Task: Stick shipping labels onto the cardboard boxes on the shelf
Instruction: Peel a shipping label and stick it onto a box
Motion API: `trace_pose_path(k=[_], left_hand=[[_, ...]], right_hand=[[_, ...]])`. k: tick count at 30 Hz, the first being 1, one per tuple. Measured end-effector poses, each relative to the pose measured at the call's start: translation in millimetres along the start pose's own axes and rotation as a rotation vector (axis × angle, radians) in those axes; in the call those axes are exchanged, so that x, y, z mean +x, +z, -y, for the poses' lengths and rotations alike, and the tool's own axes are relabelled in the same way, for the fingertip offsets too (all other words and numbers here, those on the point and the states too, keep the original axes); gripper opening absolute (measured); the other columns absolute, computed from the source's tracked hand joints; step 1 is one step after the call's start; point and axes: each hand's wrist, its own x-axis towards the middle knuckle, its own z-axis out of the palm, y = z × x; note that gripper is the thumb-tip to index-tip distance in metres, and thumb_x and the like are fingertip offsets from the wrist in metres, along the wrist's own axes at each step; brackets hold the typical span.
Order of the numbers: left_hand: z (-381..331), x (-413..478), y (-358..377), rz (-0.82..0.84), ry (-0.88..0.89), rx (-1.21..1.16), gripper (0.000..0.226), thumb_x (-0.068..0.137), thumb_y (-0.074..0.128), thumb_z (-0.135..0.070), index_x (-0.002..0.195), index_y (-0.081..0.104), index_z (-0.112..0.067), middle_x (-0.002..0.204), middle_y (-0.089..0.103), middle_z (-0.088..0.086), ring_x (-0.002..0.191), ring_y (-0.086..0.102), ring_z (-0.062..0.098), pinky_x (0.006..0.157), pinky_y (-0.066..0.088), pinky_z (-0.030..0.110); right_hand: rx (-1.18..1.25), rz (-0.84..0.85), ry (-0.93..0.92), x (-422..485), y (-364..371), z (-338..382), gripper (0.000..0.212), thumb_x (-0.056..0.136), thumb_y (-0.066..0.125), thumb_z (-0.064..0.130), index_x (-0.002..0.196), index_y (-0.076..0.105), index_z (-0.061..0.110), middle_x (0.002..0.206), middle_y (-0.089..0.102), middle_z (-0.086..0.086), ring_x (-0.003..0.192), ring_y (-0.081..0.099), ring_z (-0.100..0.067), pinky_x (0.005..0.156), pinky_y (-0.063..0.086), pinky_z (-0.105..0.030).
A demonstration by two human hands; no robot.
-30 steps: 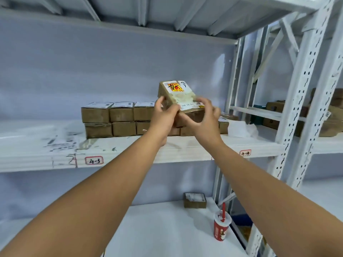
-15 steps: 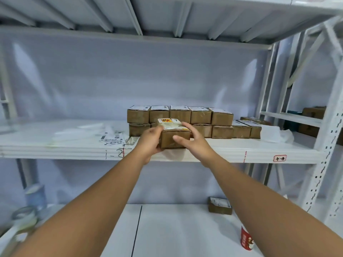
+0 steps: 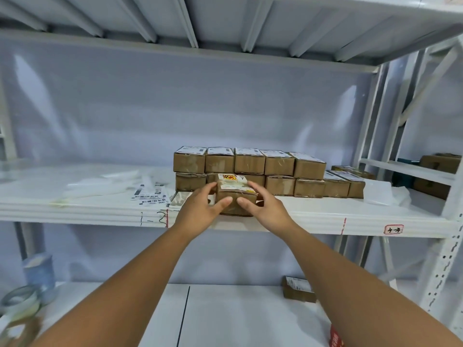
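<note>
- The white metal shelf [image 3: 325, 211] carries your box at its front edge.
- Stacked brown cardboard boxes [image 3: 250, 162] stand just behind it.
- The small brown cardboard box [image 3: 233, 190], label on top, sits between your hands.
- Your left hand [image 3: 200, 211] and right hand [image 3: 268, 211] have their fingers clamped on its sides.

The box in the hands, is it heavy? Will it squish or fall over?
Probably light: the box is small, and the left hand and right hand hold it with fingers and thumbs. Likely stiff, since its cardboard sides look unbent. Unlikely to tip: it seems to sit flat on the shelf.
</note>
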Motion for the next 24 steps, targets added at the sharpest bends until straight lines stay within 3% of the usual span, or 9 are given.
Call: trace_pose_path(k=[3, 5, 7, 9, 11, 14, 18, 21, 24], left_hand=[[7.0, 0.5, 1.8, -0.023, -0.025, 0.059, 0.065, 0.084, 0.06, -0.052, 0.139, 0.043, -0.022, 0.129, 0.058, -0.004, 0.11, 0.057, 0.014, 0.09, 0.044, 0.028], [6.0, -0.9, 2.1, -0.081, 0.007, 0.196, 0.056, 0.086, 0.056, -0.053, 0.133, 0.05, -0.022, 0.123, 0.062, -0.003, 0.111, 0.058, 0.016, 0.083, 0.041, 0.025], [4.8, -2.3, 2.5, -0.117, 0.055, 0.308, 0.05, 0.087, 0.053, -0.055, 0.126, 0.055, -0.024, 0.117, 0.066, -0.003, 0.109, 0.059, 0.017, 0.075, 0.038, 0.023], [5.0, -3.9, 1.9, -0.121, 0.07, 0.331, 0.051, 0.088, 0.047, -0.057, 0.124, 0.057, -0.023, 0.114, 0.067, -0.001, 0.107, 0.06, 0.019, 0.073, 0.036, 0.023], [8.4, -4.7, 1.3, -0.116, 0.085, 0.248, 0.053, 0.091, 0.037, -0.055, 0.124, 0.057, -0.019, 0.109, 0.068, 0.002, 0.104, 0.061, 0.022, 0.075, 0.038, 0.026], [19.5, -1.8, -3.6, -0.163, 0.138, 0.132, 0.037, 0.099, 0.038, -0.035, 0.115, 0.062, -0.01, 0.101, 0.065, 0.008, 0.097, 0.059, 0.027, 0.075, 0.038, 0.028], [47.6, 12.6, -25.3, -0.301, 0.051, 0.442, 0.029, 0.091, 0.05, -0.008, 0.117, 0.062, -0.005, 0.115, 0.057, 0.017, 0.107, 0.052, 0.035, 0.087, 0.041, 0.036], [57.3, 20.4, -49.7, -0.246, -0.261, 0.668, 0.036, 0.09, 0.055, -0.031, 0.117, 0.059, -0.008, 0.119, 0.053, 0.018, 0.109, 0.05, 0.039, 0.085, 0.044, 0.039], [59.3, 27.1, -61.2, -0.146, -0.416, 0.666, 0.039, 0.088, 0.055, -0.045, 0.104, 0.058, -0.01, 0.115, 0.057, 0.015, 0.108, 0.053, 0.036, 0.08, 0.042, 0.034]], right_hand=[[0.054, -0.049, 0.022, 12.0, -3.3, -1.9, 0.057, 0.084, 0.042, 0.07, 0.126, 0.057, 0.036, 0.121, 0.06, 0.012, 0.105, 0.056, -0.006, 0.098, 0.041, -0.029], [-0.018, -0.043, 0.068, 18.2, -5.0, 0.1, 0.053, 0.089, 0.032, 0.069, 0.106, 0.066, 0.031, 0.106, 0.065, 0.01, 0.101, 0.057, -0.012, 0.092, 0.043, -0.033], [-0.103, -0.052, 0.118, 20.3, -5.8, 0.9, 0.056, 0.091, 0.027, 0.068, 0.076, 0.061, 0.026, 0.081, 0.062, 0.002, 0.088, 0.056, -0.02, 0.081, 0.042, -0.035], [-0.137, -0.08, 0.144, 22.0, -4.1, -0.3, 0.056, 0.094, 0.023, 0.064, 0.061, 0.048, 0.026, 0.067, 0.053, 0.0, 0.079, 0.051, -0.024, 0.073, 0.037, -0.035], [-0.144, -0.096, 0.154, 25.1, -4.3, -3.5, 0.055, 0.097, 0.023, 0.058, 0.066, 0.053, 0.025, 0.07, 0.057, -0.002, 0.079, 0.052, -0.025, 0.07, 0.036, -0.033], [-0.141, -0.105, 0.131, 33.2, -2.6, -13.9, 0.036, 0.101, 0.034, 0.043, 0.094, 0.066, 0.029, 0.079, 0.065, 0.002, 0.081, 0.058, -0.024, 0.062, 0.036, -0.029], [-0.107, -0.092, 0.128, 39.7, 1.4, -28.0, 0.033, 0.092, 0.045, 0.019, 0.109, 0.068, 0.035, 0.077, 0.07, 0.015, 0.079, 0.067, -0.018, 0.062, 0.044, -0.028], [-0.144, -0.094, 0.116, 38.2, 1.5, -27.2, 0.033, 0.09, 0.046, 0.016, 0.108, 0.067, 0.033, 0.072, 0.066, 0.019, 0.076, 0.063, -0.015, 0.056, 0.038, -0.025], [-0.133, -0.094, 0.111, 38.8, 0.5, -26.6, 0.033, 0.089, 0.047, 0.016, 0.107, 0.069, 0.033, 0.077, 0.069, 0.018, 0.085, 0.066, -0.016, 0.069, 0.05, -0.03]])
